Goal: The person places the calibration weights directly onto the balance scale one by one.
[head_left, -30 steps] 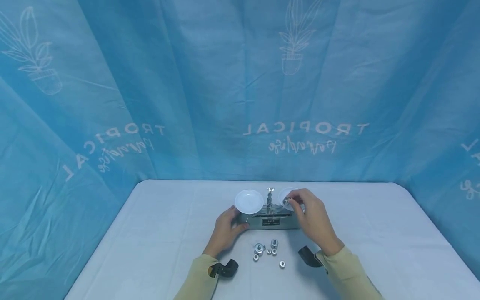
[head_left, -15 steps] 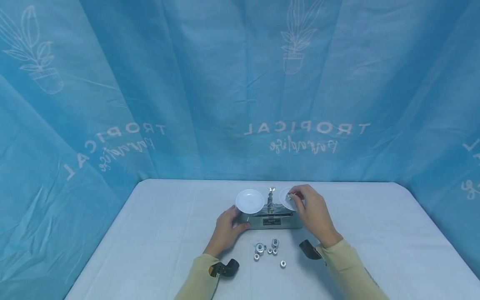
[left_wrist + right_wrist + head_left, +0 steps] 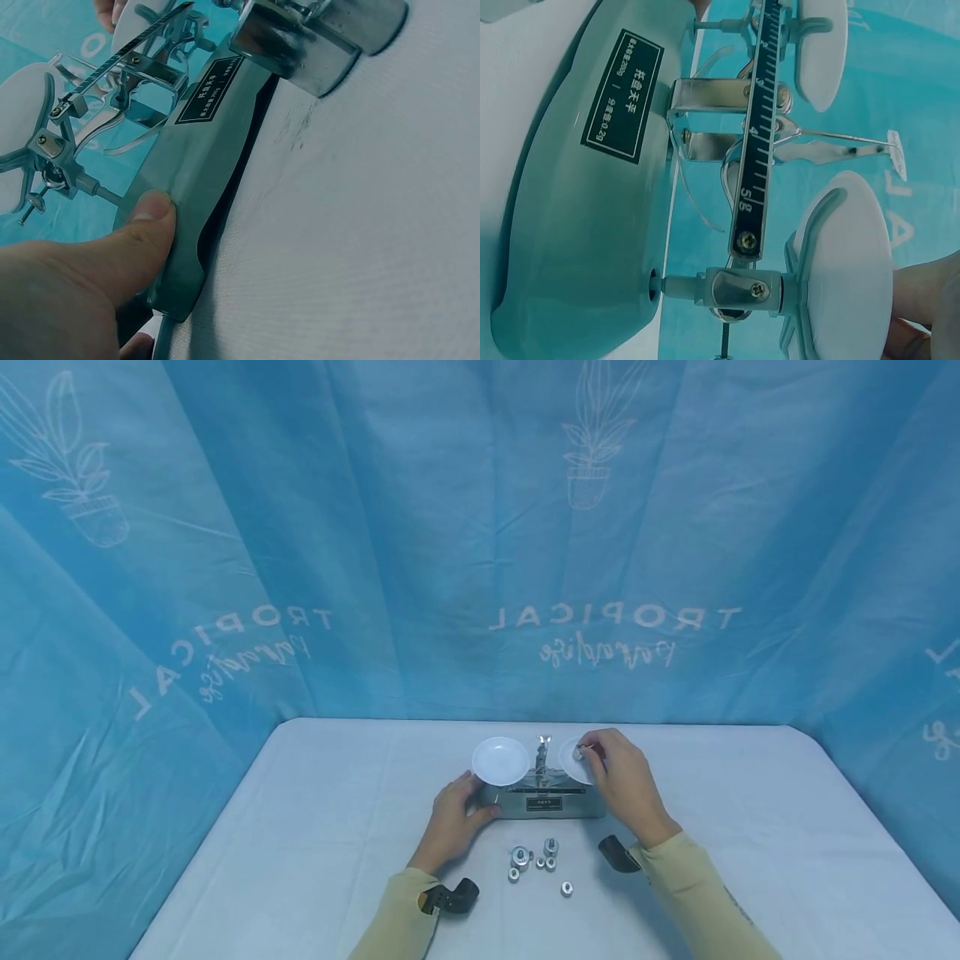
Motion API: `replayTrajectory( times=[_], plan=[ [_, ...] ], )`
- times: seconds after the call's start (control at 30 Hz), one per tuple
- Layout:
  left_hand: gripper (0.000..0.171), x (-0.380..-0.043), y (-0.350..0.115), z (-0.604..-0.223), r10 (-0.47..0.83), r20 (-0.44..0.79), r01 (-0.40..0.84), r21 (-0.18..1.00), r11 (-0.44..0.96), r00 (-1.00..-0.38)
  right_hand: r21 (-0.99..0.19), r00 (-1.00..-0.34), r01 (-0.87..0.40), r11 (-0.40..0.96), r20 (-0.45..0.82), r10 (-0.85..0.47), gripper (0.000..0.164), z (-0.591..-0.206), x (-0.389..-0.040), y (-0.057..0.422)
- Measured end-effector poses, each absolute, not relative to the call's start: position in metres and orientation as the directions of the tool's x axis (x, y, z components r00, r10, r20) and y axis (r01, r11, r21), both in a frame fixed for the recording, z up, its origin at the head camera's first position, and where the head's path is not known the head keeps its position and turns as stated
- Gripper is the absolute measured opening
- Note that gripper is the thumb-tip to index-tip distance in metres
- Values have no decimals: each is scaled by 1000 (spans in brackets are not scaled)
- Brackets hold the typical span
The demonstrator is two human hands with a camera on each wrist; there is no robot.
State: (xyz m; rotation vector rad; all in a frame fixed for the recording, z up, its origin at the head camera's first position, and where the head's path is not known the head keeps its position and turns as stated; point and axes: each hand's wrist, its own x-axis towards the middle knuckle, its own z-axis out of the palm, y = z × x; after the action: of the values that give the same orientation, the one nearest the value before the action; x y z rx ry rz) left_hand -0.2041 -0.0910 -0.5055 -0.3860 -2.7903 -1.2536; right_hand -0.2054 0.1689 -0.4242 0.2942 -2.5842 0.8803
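A grey-green balance scale (image 3: 506, 808) with a ruled beam (image 3: 758, 135) stands on the table. My left hand (image 3: 452, 820) grips its left end, the thumb (image 3: 154, 217) lying on the front face and the other fingers mostly hidden behind. Over the right white pan (image 3: 568, 768), my right hand (image 3: 628, 787) pinches a small metal weight (image 3: 578, 752) between thumb and fingertips. In the right wrist view the pan (image 3: 855, 270) covers the weight, with fingers (image 3: 922, 292) showing behind it. Nothing lies in the left pan (image 3: 500, 762).
Several metal weights stand in front of the scale, among them a large one (image 3: 520, 858), another (image 3: 551, 847) and a lone small one (image 3: 567, 888) nearer me. White cloth (image 3: 337, 827) covers the table. A blue printed curtain (image 3: 420, 568) hangs behind and at both sides.
My right hand has moved slightly away from me and to the right, carrying the weight over the right pan, then almost stopped. The left hand keeps its hold on the scale.
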Motion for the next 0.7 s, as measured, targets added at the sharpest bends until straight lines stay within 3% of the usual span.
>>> replayTrajectory(
  times=[0.7],
  plan=[
    [61, -204, -92, -504, 223, 192, 291, 728, 621, -956, -519, -880, -354, 778, 467, -90, 11, -429, -214, 167]
  ],
)
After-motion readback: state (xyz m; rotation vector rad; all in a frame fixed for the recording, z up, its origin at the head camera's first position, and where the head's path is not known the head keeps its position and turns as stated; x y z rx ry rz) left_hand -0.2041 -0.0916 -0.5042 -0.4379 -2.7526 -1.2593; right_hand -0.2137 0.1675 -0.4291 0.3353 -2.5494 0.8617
